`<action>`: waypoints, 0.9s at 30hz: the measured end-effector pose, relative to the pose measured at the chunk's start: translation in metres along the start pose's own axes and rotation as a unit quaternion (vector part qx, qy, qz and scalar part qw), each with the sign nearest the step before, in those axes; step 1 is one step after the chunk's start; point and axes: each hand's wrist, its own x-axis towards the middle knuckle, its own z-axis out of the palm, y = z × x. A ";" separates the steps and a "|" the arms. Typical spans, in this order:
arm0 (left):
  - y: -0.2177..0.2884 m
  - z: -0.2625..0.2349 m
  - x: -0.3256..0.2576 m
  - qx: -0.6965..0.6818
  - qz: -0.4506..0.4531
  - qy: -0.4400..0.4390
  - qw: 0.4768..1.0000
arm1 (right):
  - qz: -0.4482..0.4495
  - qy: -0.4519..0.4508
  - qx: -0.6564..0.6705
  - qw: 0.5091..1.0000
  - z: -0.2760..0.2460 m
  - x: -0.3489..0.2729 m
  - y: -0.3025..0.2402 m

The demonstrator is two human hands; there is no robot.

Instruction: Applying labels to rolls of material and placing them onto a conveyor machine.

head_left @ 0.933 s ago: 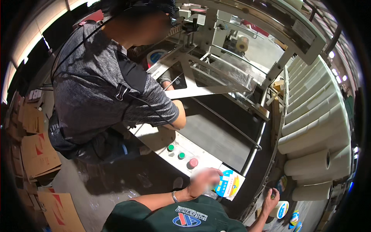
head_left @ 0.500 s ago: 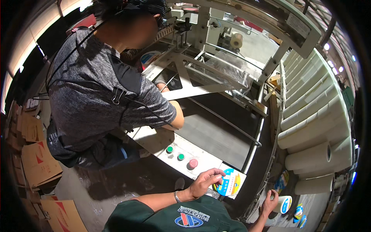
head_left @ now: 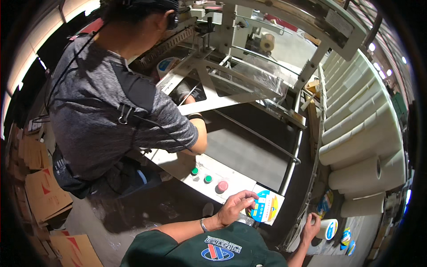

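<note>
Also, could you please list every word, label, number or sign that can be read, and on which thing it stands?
I quote no wording, only where print stands:
Round label, by the left hand: small print, partly blurred.
Green shirt: lettering by an oval emblem.
White cylinder: end label, too small.
Carton: red mark, any words too small.
Machine plate: too small.

Left hand point(head_left: 235, 209) at edge of round blue-yellow label point(head_left: 265, 209); right hand point(head_left: 311, 227) beside white roll point(head_left: 327, 229).
</note>
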 end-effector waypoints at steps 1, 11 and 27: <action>0.000 0.005 0.003 -0.007 -0.008 -0.004 1.000 | -0.004 0.004 -0.006 1.000 -0.005 0.001 0.002; -0.054 0.073 0.036 -0.031 0.010 0.060 0.998 | -0.020 0.023 -0.055 0.998 -0.040 0.025 0.019; -0.228 0.345 0.111 0.094 -0.031 0.043 0.994 | 0.205 0.151 -0.183 0.949 -0.183 0.095 0.398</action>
